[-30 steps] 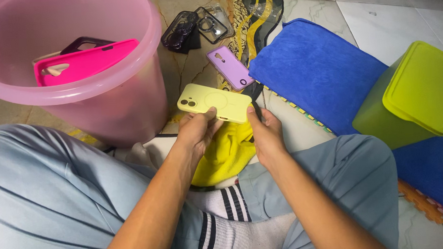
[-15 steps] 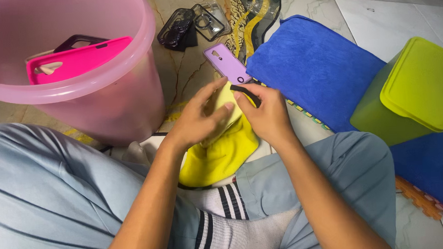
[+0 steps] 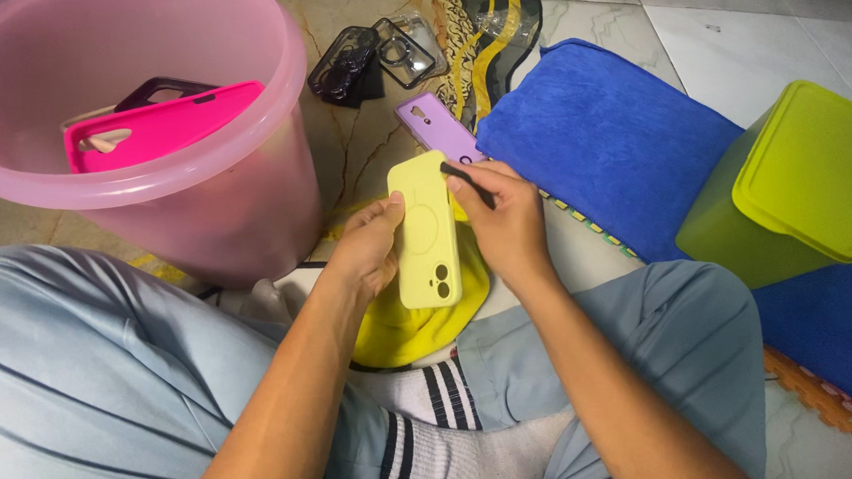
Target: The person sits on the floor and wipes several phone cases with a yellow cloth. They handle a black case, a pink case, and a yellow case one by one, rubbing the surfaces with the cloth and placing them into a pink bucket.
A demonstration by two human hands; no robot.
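My left hand grips a pale yellow phone case by its left edge, holding it upright with the camera holes toward me. Across from it, my right hand touches the case's right side and pinches a thin black stick-like tool against its top edge. A yellow cloth lies on my lap under both hands. Just beyond the hands, a purple phone case lies on the floor.
A pink plastic bucket at left holds a hot-pink case and a dark one. Clear and dark cases lie on the tile beyond. A blue towel and a lime lidded box are at right.
The yellow case has turned from lying sideways to upright, with its camera holes now near me. In between, both hands closed over it; the right hand has kept the black tool.
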